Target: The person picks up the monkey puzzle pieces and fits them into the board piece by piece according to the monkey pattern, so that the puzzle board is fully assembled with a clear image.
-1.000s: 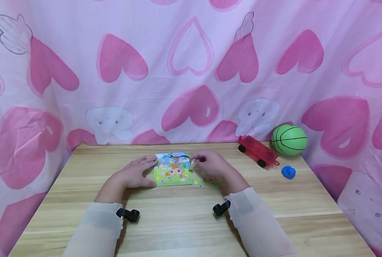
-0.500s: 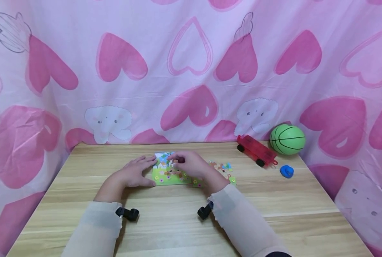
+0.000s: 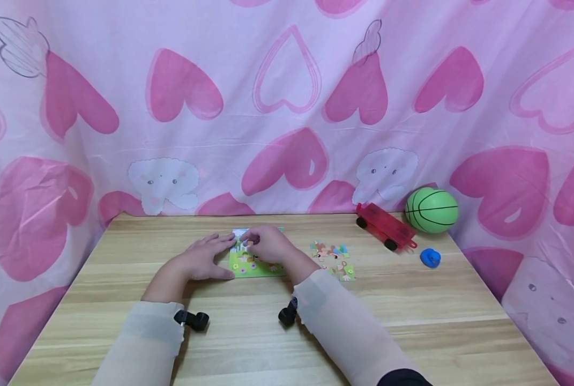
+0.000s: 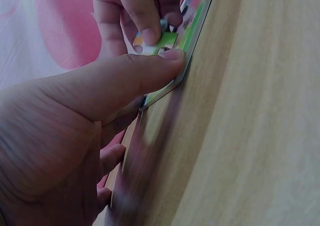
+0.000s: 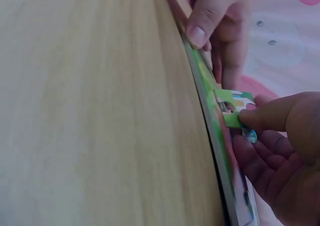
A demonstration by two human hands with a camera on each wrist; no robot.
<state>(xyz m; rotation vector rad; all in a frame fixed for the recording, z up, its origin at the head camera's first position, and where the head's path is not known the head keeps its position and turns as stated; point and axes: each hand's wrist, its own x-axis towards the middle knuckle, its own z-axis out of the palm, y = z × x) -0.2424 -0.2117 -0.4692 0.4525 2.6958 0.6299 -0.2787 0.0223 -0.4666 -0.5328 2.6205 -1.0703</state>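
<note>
A flat jigsaw puzzle board [image 3: 245, 272] with a green flowery lower part lies on the wooden table. My left hand [image 3: 197, 261] rests along its left side, fingers spread, with the thumb [image 4: 167, 58] touching the lower left corner. Over the board, my right hand [image 3: 273, 247] pinches a small jigsaw piece [image 5: 232, 120], green with coloured patches, between thumb and fingers. That hand covers much of the board's upper right picture. Just right of the board lie several loose jigsaw pieces [image 3: 332, 258] showing parts of a brown animal.
Toward the back right are a red toy cart [image 3: 387, 228] with black wheels, a green ball [image 3: 431, 210] with black lines, and a small blue toy [image 3: 430, 258]. A pink heart-print curtain [image 3: 287, 107] hangs behind the table [image 3: 238, 332].
My right hand has moved left, from the board's right edge to above its upper left part. The loose pieces on the right have come into fuller view. My left hand stays put.
</note>
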